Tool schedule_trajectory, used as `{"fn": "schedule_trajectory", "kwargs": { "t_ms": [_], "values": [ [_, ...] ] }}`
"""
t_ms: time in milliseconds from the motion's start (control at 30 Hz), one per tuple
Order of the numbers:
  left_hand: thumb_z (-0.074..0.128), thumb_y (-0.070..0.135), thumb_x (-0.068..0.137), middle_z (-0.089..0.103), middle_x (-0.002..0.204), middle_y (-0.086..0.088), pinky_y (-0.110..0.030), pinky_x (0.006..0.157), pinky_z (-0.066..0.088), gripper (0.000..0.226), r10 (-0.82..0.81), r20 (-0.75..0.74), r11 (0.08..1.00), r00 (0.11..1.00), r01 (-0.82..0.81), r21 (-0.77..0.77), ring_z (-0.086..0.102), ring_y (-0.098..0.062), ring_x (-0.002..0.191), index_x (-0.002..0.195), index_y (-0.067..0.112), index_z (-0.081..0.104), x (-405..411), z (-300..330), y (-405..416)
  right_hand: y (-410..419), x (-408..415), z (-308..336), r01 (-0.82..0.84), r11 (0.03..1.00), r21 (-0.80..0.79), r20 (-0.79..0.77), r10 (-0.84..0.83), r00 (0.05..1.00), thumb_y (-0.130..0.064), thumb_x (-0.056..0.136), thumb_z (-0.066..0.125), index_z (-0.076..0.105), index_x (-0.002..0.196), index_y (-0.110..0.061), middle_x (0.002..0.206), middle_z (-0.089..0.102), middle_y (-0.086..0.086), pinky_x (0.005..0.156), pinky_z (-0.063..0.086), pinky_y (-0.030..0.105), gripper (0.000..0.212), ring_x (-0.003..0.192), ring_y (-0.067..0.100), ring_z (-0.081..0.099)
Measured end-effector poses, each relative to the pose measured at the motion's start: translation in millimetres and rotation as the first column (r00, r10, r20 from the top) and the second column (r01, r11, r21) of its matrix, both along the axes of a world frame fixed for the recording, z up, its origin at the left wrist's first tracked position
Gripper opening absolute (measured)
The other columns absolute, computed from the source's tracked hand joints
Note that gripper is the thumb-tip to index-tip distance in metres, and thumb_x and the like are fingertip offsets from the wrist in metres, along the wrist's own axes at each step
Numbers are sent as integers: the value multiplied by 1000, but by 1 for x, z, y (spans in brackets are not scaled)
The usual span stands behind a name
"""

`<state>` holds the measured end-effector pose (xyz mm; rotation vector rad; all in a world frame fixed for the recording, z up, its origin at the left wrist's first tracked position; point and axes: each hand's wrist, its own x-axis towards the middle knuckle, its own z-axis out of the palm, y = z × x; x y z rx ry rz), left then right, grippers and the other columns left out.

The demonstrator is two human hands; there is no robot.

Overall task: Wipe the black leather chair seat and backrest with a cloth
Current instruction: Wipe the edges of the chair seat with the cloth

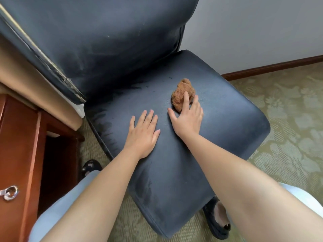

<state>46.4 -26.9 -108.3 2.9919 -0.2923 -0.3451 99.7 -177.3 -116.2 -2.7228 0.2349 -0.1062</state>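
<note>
The black leather chair fills the middle of the view, its seat (218,123) wide and flat and its backrest (108,41) rising behind it, streaked with dusty marks. A crumpled brown cloth (180,92) lies on the seat toward the back. My right hand (187,117) lies flat on the seat with straight fingers, the fingertips resting on the near edge of the cloth. My left hand (143,133) rests flat on the seat to the left of it, fingers spread, holding nothing.
A red-brown wooden cabinet (19,145) with a metal handle stands at the left, next to a beige edge. Patterned green carpet (288,119) spreads to the right, up to a dark baseboard and grey wall. My feet in dark slippers (217,222) stand beside the seat's front.
</note>
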Motion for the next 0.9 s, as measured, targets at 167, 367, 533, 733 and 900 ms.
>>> {"fn": "schedule_trajectory", "kwargs": {
  "t_ms": [167,367,533,733,900],
  "values": [
    [17,42,103,-3,162,1,-47,118,-1,57,-2,33,999,999,1,33,-8,-17,148,154,19,6,0,-6,0,5,31,6,12,1000,2,-25,-12,1000,-49,88,53,24,146,-24,156,8,16,115,9,39,69,142,30,12],
    [0,46,97,0,162,2,-47,118,0,64,-3,61,999,998,1,43,-5,-17,148,154,19,8,-2,-8,1,12,-1,5,-78,988,132,202,50,978,-19,86,57,54,107,-9,125,48,14,91,41,43,23,111,32,45],
    [19,36,104,1,162,2,-43,119,-1,55,26,68,999,997,-27,20,-4,-15,148,154,15,9,-5,-4,-1,13,-68,-18,-29,991,131,289,-10,957,-31,87,42,42,111,-15,125,51,18,86,47,41,29,106,36,53],
    [14,39,103,4,162,0,-45,119,0,57,57,90,997,994,-61,41,-2,-17,148,154,14,10,-12,-9,-6,-5,-81,-25,-69,990,124,296,30,955,-33,90,36,35,114,-17,128,48,21,109,30,48,29,119,39,47],
    [6,41,100,0,162,-2,-50,117,1,61,130,102,986,986,-139,90,-3,-21,149,154,15,5,-27,-13,-31,-23,-73,-32,-116,982,147,312,65,948,-31,90,38,35,114,-16,130,47,22,113,18,43,28,121,40,45]
  ]
}}
